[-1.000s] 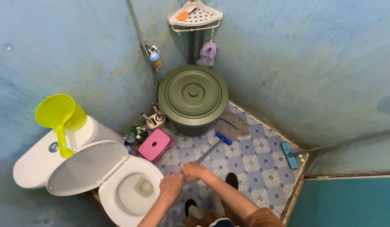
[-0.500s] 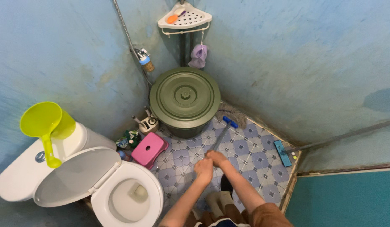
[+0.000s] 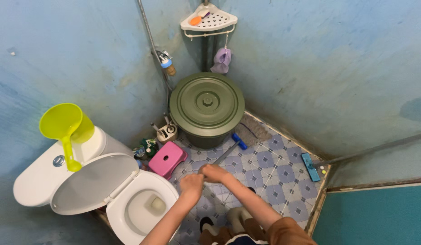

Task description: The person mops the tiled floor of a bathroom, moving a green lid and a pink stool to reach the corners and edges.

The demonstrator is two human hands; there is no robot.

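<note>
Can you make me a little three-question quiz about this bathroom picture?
1. True or false: the toilet has its lid up.
2. What sits on the toilet tank? A) a yellow-green scoop B) a red bucket C) a towel
3. What do the left hand and right hand grip together?

Key
1. True.
2. A, the yellow-green scoop.
3. The mop handle; its grey mop head lies on the tiled floor beside the green lidded bin.
</note>
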